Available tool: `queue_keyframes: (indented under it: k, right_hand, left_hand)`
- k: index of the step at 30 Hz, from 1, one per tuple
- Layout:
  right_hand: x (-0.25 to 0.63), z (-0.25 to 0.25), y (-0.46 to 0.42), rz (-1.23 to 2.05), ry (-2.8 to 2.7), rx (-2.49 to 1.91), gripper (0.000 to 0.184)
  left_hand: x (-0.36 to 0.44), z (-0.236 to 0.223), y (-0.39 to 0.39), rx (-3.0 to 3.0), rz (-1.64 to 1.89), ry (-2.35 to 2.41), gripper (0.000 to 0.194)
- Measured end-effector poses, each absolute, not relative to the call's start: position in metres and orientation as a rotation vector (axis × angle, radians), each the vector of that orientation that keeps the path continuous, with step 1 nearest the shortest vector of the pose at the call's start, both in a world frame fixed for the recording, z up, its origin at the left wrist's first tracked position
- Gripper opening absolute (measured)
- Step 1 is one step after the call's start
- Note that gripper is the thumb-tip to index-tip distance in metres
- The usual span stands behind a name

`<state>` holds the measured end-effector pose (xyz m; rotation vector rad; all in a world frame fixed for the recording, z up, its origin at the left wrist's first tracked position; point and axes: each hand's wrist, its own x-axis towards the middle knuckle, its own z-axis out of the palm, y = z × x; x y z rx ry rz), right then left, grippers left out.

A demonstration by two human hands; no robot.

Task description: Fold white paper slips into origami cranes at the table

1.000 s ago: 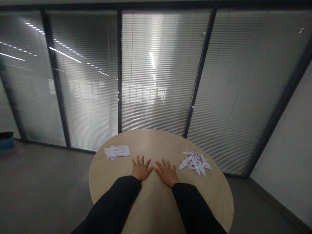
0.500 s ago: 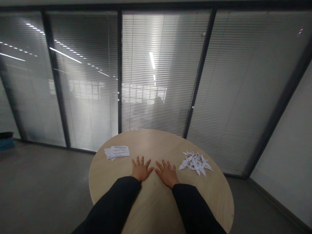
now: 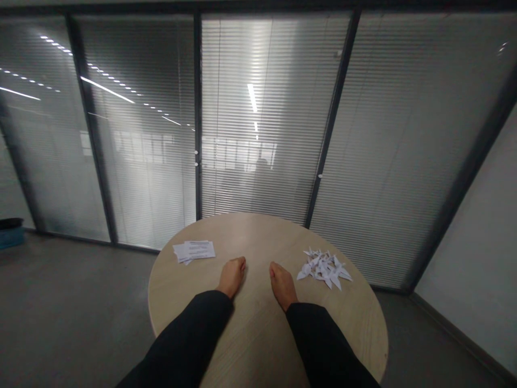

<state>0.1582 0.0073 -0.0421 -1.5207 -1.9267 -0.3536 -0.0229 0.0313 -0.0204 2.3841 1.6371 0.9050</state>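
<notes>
Fingers that lay spread flat half a second ago have curled in: my left hand [image 3: 231, 276] and right hand [image 3: 283, 284] are now fists, thumbs uppermost, set apart with bare desk [image 3: 255, 234] between them. They look rested on their outer edges, which probably steadies my arms, though I can't tell how firmly they press.

Beyond my left hand and further left lies a small stack of printed papers [image 3: 200, 250], overlapping unevenly; to the right of my right hand sits a heap of folded paper [image 3: 323, 269]. I'd judge each is kept to its own side so the two don't mix and either stays in easy reach.

Whether anything is tucked inside my fists is hidden. The print is too small to read, the folded pieces overlap too much to count, and my dark sleeves [image 3: 180, 337] cover the near desk.
</notes>
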Motion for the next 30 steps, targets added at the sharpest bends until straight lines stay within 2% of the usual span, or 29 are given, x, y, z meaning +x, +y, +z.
queue_keyframes:
  k: [11, 23, 30]
  right_hand:
    - [0.154, -0.037, 0.004, -0.231, -1.872, -1.58, 0.029]
    - [0.154, -0.03, -0.001, -0.215, -1.876, -1.715, 0.024]
    - [0.156, -0.033, 0.001, -0.21, -1.826, -1.695, 0.026]
  left_hand:
    - [-0.018, -0.017, 0.028, 2.184, 1.219, 1.479, 0.053]
    - [-0.018, -0.021, 0.031, 2.252, 1.151, 1.5, 0.045]
    - [-0.017, -0.02, 0.029, 2.204, 1.231, 1.401, 0.045]
